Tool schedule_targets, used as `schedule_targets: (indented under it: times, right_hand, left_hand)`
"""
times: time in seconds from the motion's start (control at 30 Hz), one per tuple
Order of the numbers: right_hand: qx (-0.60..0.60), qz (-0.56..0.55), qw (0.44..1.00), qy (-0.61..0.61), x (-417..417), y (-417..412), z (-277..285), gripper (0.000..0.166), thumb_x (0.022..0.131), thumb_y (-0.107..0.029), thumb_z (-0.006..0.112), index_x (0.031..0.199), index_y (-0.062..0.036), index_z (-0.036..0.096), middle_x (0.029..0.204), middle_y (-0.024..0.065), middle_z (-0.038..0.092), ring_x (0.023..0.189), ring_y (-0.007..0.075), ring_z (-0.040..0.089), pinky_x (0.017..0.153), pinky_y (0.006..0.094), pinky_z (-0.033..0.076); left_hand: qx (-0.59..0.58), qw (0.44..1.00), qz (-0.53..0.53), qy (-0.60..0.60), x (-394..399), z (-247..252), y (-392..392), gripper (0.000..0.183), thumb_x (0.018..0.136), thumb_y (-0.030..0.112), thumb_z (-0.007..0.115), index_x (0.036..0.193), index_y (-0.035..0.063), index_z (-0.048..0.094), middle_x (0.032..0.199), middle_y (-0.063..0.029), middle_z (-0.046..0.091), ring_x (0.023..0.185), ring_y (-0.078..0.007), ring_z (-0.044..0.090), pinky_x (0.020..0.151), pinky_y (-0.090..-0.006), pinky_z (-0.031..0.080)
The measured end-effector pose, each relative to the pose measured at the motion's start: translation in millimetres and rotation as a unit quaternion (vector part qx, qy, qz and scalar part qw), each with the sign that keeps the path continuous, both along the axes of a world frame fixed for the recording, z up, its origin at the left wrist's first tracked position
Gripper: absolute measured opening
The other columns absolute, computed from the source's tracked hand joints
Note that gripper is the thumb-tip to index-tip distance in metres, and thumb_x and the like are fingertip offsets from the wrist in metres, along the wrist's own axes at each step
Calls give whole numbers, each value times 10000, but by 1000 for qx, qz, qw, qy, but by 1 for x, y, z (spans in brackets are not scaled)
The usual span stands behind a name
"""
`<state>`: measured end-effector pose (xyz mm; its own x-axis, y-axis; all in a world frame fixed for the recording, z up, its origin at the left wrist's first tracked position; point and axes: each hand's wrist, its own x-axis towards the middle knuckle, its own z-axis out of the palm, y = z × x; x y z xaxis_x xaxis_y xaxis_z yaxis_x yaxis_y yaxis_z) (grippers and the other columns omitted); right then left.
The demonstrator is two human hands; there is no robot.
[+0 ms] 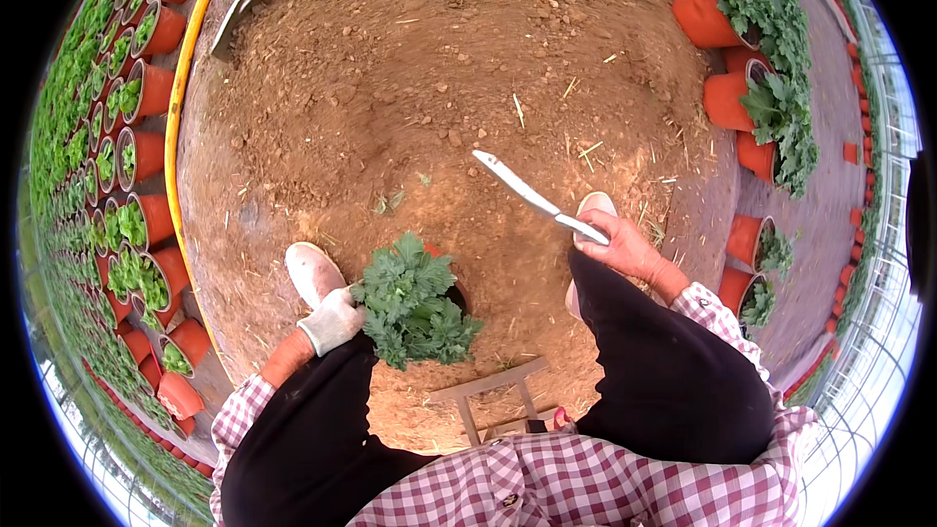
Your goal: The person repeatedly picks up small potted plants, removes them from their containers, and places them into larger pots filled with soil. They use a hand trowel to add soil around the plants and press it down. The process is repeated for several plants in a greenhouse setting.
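My left hand [337, 320], in a pale knit glove, grips the near-left edge of a leafy green plant [417, 300], its fingertips partly hidden by the leaves. The plant leans left over an orange-red plastic pot [460, 296], whose dark inside shows on the right; most of the pot is hidden. Bare and closed, my right hand [622, 241] holds the grey handle of a metal hand tool [520, 187] above my right shoe. Its long, slightly curved blade appears edge-on and points up and left, apart from the plant.
Loose brown soil [439, 88] spreads ahead. A yellow hose [176, 124] borders rows of potted seedlings [150, 150] at left. Another metal blade [233, 22] rests at upper left. Larger potted plants [732, 99] stand at right. A metal frame [490, 383] lies between my legs.
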<state>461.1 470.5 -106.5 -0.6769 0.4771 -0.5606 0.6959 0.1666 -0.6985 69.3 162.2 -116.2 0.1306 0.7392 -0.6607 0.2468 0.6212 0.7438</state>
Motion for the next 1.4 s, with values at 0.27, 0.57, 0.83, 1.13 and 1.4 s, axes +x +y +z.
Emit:
schedule_targets:
  times: [0.27,0.57,0.83,1.13,1.4]
  right_hand:
    - [10,275,959,-61,-38,-1,-41,341,792,-286,640,1113,-185,590,796,104,654,756,329,643,675,432,494]
    - [73,-31,997,-14,-20,94,-36,267,855,-310,691,872,-77,563,702,59,542,684,151,523,626,340,448]
    - [-144,101,984,34,-54,-37,-59,287,832,-308,702,881,-56,572,708,97,568,670,190,558,641,359,459]
    - [77,7,996,-34,-39,5,-78,305,821,-402,675,852,-109,594,759,123,619,741,327,624,650,412,476]
    - [132,-76,988,-5,-5,62,-49,226,810,-325,676,823,-113,598,689,103,586,622,256,581,595,372,458]
  left_hand:
    - [-83,994,47,-47,-2,6,-12,320,897,-22,526,1196,42,621,1100,-109,681,1035,-199,641,921,-320,490]
    - [-104,988,83,-84,-7,-16,-29,261,921,11,521,1147,29,650,1099,-105,689,1050,-183,636,927,-308,492]
    - [-156,978,113,-79,-4,-13,-22,252,926,7,524,1142,25,654,1092,-99,693,1036,-163,637,922,-301,495]
    - [-193,967,139,-94,0,7,-6,263,914,-4,525,1145,16,647,1093,-94,694,1039,-156,634,919,-298,497]
    - [-102,988,87,-77,-6,-19,-30,269,911,11,536,1157,19,644,1108,-108,689,1054,-177,636,931,-300,489]
